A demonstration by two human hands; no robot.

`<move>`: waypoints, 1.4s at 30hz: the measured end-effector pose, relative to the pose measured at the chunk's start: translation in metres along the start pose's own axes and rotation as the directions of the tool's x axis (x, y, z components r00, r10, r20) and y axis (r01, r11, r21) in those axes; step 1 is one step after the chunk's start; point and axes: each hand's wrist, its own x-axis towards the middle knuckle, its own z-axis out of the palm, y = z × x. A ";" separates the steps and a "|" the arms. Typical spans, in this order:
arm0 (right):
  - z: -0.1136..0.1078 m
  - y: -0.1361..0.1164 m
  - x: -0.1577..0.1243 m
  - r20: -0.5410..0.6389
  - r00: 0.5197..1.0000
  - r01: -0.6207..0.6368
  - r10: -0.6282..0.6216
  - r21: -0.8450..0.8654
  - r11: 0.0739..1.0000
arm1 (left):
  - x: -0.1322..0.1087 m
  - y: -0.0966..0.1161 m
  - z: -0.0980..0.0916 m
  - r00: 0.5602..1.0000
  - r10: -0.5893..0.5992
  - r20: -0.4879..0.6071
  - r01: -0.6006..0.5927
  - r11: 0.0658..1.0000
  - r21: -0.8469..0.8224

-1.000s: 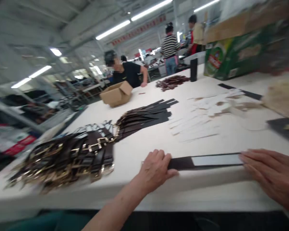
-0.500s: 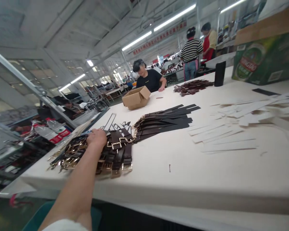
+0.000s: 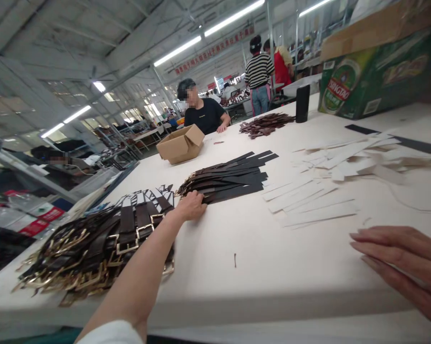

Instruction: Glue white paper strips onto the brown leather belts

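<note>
My left hand (image 3: 191,206) is at the near-left edge of a pile of dark leather belt straps (image 3: 233,179). Its fingers are bent and look closed on the nearest strap, though the fingertips are partly hidden. Under and beside my left forearm lies a heap of dark brown belt pieces with gold buckles (image 3: 127,243). At the right edge, my right hand (image 3: 405,267) hovers over or rests on the table, its fingers stretched out and holding nothing.
The white-covered table (image 3: 273,277) carries pale strips (image 3: 366,157), brown leather pieces (image 3: 267,125), a black cylinder (image 3: 302,104), a cardboard box (image 3: 181,145) and a green beer carton (image 3: 376,71). A person in black (image 3: 204,114) sits across. A small brown scrap (image 3: 235,260) lies nearby.
My left hand has left the buckle heap and moved right to the strap pile. My right hand has come further into view. The view has swung slightly, shifting everything left.
</note>
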 end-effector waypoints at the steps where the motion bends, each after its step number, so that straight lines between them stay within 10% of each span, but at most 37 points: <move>1: -0.002 -0.004 0.007 0.063 0.997 0.036 -0.038 0.035 0.999 | 0.000 0.000 0.000 1.000 0.000 0.004 0.000 1.000 0.000; 8: 0.005 -0.039 0.067 0.205 0.943 0.211 -0.263 0.242 0.947 | -0.020 0.008 -0.012 0.979 -0.067 -0.191 0.060 0.997 -0.044; 13: 0.023 -0.073 0.132 0.051 0.943 0.316 -0.328 0.159 0.935 | -0.041 0.023 -0.058 0.854 -0.132 -0.503 0.104 0.991 -0.084; 20: 0.015 -0.086 0.208 -0.099 0.923 0.363 -0.372 -0.094 0.927 | -0.094 0.102 -0.125 0.737 0.124 -0.664 -0.157 0.988 0.010; 23: -0.010 -0.053 0.187 0.143 0.911 0.411 -0.387 -0.235 0.881 | -0.120 0.138 -0.110 0.776 0.231 -0.587 -0.240 0.969 0.063; 28: -0.038 0.010 0.091 0.542 0.758 0.546 -0.364 -0.220 0.808 | -0.133 0.175 -0.050 0.840 0.467 -0.275 -0.480 0.877 0.022; 33: -0.036 0.030 0.018 0.527 0.808 0.399 -0.265 -0.159 0.903 | -0.102 0.198 -0.034 0.862 0.410 -0.297 -0.477 0.855 -0.204; 42: -0.035 0.042 0.001 0.368 0.926 0.057 -0.084 0.085 0.995 | -0.049 0.230 -0.047 0.941 0.295 -0.164 -0.329 0.912 -0.245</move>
